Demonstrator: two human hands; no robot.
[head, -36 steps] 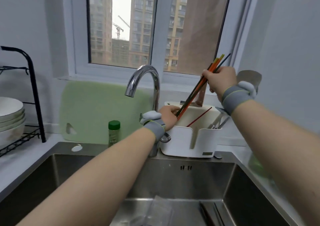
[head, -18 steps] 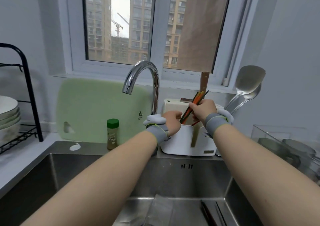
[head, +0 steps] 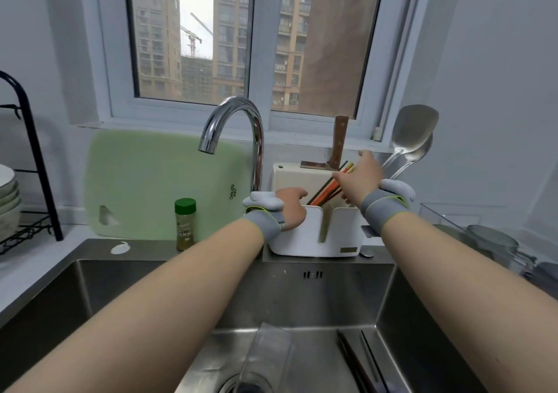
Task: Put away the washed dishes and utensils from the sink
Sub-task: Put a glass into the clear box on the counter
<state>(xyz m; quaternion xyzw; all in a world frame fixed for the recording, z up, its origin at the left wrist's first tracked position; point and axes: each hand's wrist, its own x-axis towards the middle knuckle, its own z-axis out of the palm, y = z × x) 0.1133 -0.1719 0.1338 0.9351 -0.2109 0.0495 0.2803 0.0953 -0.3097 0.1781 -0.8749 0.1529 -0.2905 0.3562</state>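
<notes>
text "Omuda" | on green cutting board [head: 151,181] | vertical, right edge | spice bottle [head: 185,223] label illegible

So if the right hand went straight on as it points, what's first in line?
The right hand points left and away: first the orange and dark chopsticks leaning in the white plastic holder, then probably the cream knife block. Depth unclear.

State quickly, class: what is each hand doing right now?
Left hand: grips the rim of the white utensil holder.
Right hand: open, above the chopsticks.
</notes>
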